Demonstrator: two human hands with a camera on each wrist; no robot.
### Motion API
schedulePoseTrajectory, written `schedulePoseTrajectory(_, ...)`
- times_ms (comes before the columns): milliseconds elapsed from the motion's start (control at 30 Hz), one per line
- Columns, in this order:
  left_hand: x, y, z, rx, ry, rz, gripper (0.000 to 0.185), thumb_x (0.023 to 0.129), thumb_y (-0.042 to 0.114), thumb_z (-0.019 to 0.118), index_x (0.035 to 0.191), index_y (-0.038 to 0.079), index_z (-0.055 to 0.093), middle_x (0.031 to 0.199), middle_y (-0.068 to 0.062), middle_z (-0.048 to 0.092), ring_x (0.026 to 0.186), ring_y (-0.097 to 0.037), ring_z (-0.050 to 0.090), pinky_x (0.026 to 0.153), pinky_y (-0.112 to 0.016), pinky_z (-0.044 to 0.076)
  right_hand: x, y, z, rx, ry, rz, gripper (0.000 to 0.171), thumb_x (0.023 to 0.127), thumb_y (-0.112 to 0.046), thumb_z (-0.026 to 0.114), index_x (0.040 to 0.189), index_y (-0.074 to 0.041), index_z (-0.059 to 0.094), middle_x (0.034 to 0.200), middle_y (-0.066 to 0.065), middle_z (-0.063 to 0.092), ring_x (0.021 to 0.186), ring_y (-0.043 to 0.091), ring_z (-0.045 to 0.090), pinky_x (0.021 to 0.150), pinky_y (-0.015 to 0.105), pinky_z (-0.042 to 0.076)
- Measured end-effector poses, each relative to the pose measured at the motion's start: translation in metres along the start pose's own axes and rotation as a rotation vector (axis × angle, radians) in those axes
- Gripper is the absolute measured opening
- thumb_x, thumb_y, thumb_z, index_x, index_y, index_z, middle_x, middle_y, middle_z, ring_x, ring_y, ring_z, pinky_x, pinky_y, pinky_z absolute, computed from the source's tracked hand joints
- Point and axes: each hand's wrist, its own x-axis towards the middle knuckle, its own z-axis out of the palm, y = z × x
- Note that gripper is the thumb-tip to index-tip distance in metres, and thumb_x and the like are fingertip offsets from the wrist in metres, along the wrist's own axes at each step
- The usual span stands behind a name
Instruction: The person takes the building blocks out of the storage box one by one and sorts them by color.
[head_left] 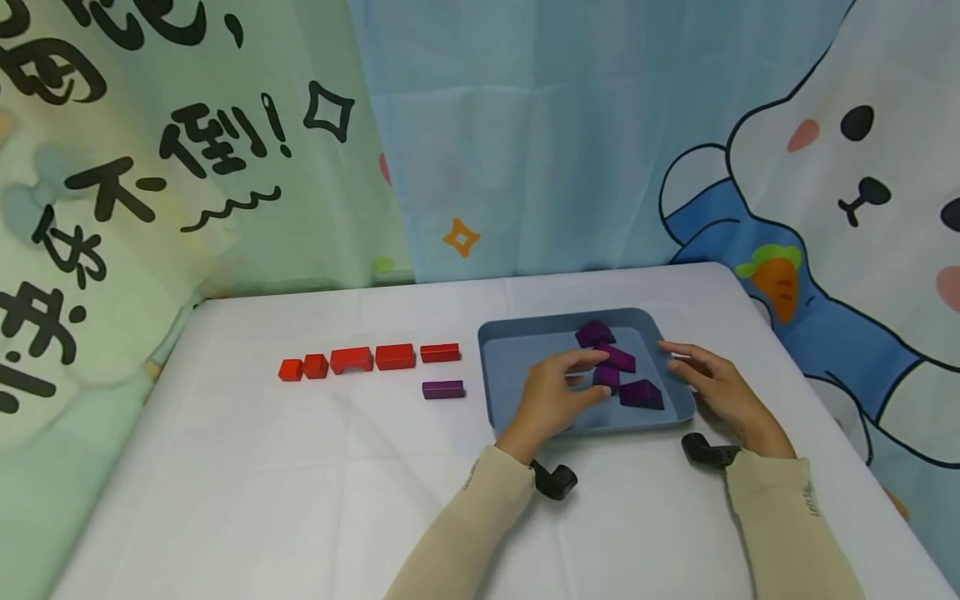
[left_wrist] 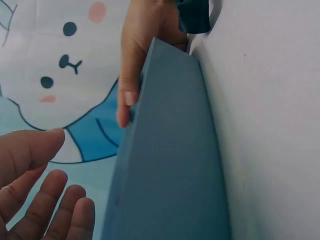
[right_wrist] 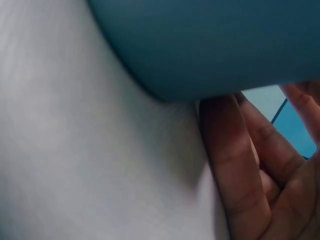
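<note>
Sorting by colour looks roughly half done, judging from the layout: five red blocks (head_left: 367,359) sit in a row toward the table's (head_left: 300,500) far-left area, w/ one purple bar (head_left: 442,389) started as a second row just below the row's right end. Left to go: four purple blocks (head_left: 618,371) in the blue tray (head_left: 510,400), which sits right of centre on the table. Left hand (head_left: 558,396) is over the tray's middle, fingers loosely curled toward the purple pile; fingertips seem to touch or close on one small piece, but can't tell if it's actually gripped. Left wrist view shows those fingers (left_wrist: 55,200) spread and relaxed beside the tray wall (left_wrist: 170,160), nothing clearly held. Right hand (head_left: 716,387) rests at the tray's right edge, fingers fairly straight, touching the rim rather than clasping it; right wrist view shows fingers (right_wrist: 235,165) against the tray's outer wall (right_wrist: 210,45). Hard to make out: a reddish bit under the left fingers, mostly hidden. Wrist views show no blocks at all, only tray and cloth.
</note>
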Motion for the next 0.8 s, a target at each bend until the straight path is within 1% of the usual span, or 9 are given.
schedulePoseTrajectory(133,0.01,-0.003,0.009,-0.023,0.004,-0.044,0.042,0.095,0.005,0.084,0.136,0.011,0.075,0.135,-0.004,0.074,0.126,-0.021,0.07,0.103,-0.02,0.054,0.0,-0.001,0.0,0.003,-0.007,0.005,0.062,0.117,-0.035,0.05,0.164,0.003,0.035,0.171,0.037,0.023,0.147,0.065,0.034,0.113,0.083,0.032)
schedulePoseTrajectory(267,0.02,-0.009,0.016,-0.024,0.029,-0.132,0.044,0.092,0.002,0.087,0.133,0.013,0.077,0.133,0.0,0.075,0.126,-0.016,0.069,0.101,-0.019,0.054,0.0,-0.001,0.0,0.01,-0.013,0.012,0.062,0.117,-0.035,0.049,0.165,0.003,0.034,0.171,0.036,0.022,0.148,0.064,0.032,0.113,0.083,0.031)
schedulePoseTrajectory(400,0.028,-0.015,0.022,0.044,0.048,-0.231,0.044,0.086,0.003,0.092,0.127,0.016,0.081,0.126,0.001,0.077,0.116,-0.011,0.07,0.094,-0.019,0.056,-0.001,-0.003,0.0,0.016,-0.013,0.006,0.061,0.117,-0.033,0.05,0.165,0.002,0.034,0.171,0.036,0.022,0.148,0.064,0.032,0.113,0.083,0.031)
schedulePoseTrajectory(467,0.03,-0.017,0.024,0.079,0.05,-0.263,0.043,0.084,0.003,0.094,0.123,0.016,0.082,0.121,0.001,0.077,0.111,-0.009,0.069,0.091,-0.02,0.056,-0.001,-0.003,0.0,0.019,-0.013,0.001,0.061,0.117,-0.033,0.05,0.165,0.002,0.035,0.171,0.036,0.022,0.148,0.063,0.033,0.114,0.082,0.031)
schedulePoseTrajectory(567,0.032,-0.019,0.026,0.113,0.058,-0.278,0.038,0.083,0.004,0.094,0.118,0.016,0.084,0.112,0.002,0.077,0.102,-0.007,0.067,0.087,-0.019,0.055,0.0,-0.004,0.0,0.026,-0.014,0.003,0.061,0.117,-0.033,0.05,0.165,0.001,0.035,0.172,0.036,0.022,0.149,0.061,0.033,0.115,0.08,0.032)
schedulePoseTrajectory(667,0.032,-0.02,0.027,0.129,0.064,-0.259,0.034,0.084,0.006,0.094,0.115,0.015,0.084,0.104,0.004,0.075,0.093,-0.003,0.063,0.084,-0.017,0.053,-0.001,-0.004,-0.001,0.028,-0.018,0.009,0.061,0.117,-0.034,0.05,0.165,0.0,0.035,0.172,0.035,0.021,0.149,0.061,0.032,0.116,0.08,0.032)
schedulePoseTrajectory(800,0.03,-0.019,0.026,0.098,0.06,-0.226,0.031,0.084,0.009,0.095,0.113,0.015,0.083,0.1,0.007,0.072,0.09,0.0,0.059,0.083,-0.016,0.052,-0.002,-0.004,-0.001,0.024,-0.016,0.011,0.06,0.117,-0.034,0.05,0.166,0.0,0.036,0.172,0.036,0.022,0.148,0.062,0.033,0.115,0.08,0.032)
